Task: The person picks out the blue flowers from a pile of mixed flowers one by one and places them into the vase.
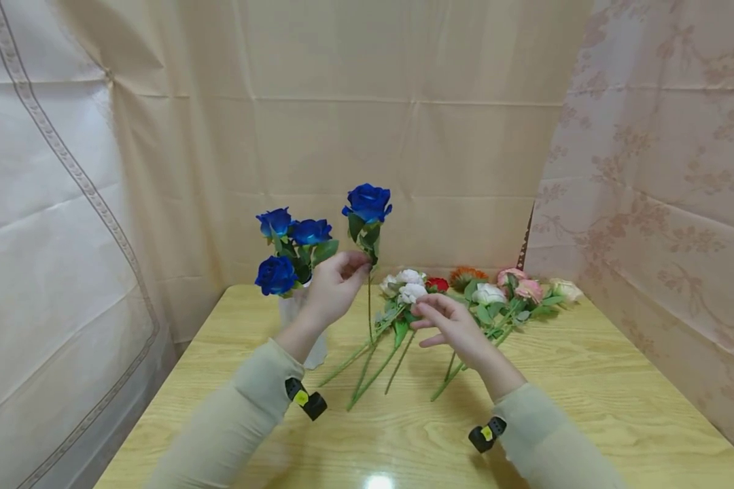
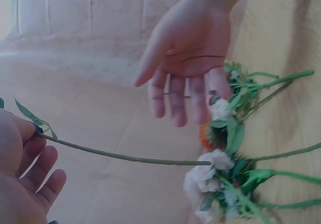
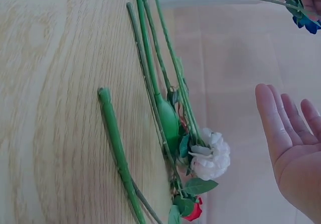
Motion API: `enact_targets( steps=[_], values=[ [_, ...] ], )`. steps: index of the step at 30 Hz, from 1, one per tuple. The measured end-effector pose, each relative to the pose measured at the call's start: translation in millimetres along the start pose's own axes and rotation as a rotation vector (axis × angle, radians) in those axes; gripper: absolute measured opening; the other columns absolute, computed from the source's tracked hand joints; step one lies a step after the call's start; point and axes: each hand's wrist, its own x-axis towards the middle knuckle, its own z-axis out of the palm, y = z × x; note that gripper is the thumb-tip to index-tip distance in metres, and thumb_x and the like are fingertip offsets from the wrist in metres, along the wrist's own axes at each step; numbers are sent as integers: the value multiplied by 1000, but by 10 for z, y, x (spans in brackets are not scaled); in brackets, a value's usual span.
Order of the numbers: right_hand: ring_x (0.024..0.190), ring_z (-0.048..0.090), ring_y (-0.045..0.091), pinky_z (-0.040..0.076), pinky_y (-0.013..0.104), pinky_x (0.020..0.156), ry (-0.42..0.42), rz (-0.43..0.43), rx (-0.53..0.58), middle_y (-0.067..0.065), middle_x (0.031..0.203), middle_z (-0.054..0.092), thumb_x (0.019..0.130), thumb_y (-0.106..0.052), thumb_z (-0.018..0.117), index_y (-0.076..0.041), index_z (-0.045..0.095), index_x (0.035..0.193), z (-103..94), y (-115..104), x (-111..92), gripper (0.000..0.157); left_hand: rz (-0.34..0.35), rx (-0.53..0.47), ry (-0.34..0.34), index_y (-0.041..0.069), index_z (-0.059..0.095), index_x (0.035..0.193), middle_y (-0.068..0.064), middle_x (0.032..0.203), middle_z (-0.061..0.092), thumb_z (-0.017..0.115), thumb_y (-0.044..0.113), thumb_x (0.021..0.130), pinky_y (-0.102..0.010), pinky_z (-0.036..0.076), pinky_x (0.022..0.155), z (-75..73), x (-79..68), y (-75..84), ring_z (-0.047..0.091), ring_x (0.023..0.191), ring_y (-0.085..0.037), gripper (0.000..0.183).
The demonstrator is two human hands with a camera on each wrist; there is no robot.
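Observation:
My left hand (image 1: 335,288) pinches the stem of a blue rose (image 1: 368,204) just below its leaves, holding it upright above the table. In the left wrist view the rose's long bare stem (image 2: 125,157) stretches away from the thumb and fingertips. Behind the left forearm stands a pale vase (image 1: 289,314), partly hidden, with several blue roses (image 1: 276,275) in it. My right hand (image 1: 455,329) hovers over the table with nothing in it, its fingers loosely extended. Close beyond its fingertips lie white flowers (image 1: 412,293) on green stems.
A red flower (image 1: 437,284) and an orange flower (image 1: 467,276) lie at the back of the wooden table (image 1: 404,441). Pink flowers (image 1: 529,291) and a cream flower (image 1: 565,290) lie at the back right. Curtains (image 1: 404,136) hang behind and along both sides.

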Motion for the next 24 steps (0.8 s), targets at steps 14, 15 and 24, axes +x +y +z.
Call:
enact_targets(
  steps=[14, 15, 24],
  values=[
    [121, 57, 48, 59, 56, 80, 0, -32, 68, 22, 132, 56, 105, -37, 58, -1, 49, 139, 168, -8, 123, 50, 21, 77, 77, 2, 69, 110, -11, 105, 72, 63, 11, 101, -46, 58, 87, -406, 93, 119, 69, 94, -25, 14],
    [122, 55, 51, 58, 59, 81, -4, -37, 76, 23, 131, 56, 105, -35, 58, 0, 49, 138, 187, -11, 131, 49, 20, 78, 79, 3, 69, 110, -11, 106, 72, 63, 12, 101, -46, 58, 89, -434, 100, 130, 69, 96, -25, 15],
    [123, 55, 50, 61, 50, 78, -26, -47, 64, 23, 134, 57, 105, -33, 59, -1, 50, 137, 332, -25, 209, 46, 27, 53, 140, -1, 67, 110, -14, 103, 70, 63, 10, 101, -32, 58, 77, -649, 143, 234, 68, 91, -28, 14]
  ],
)
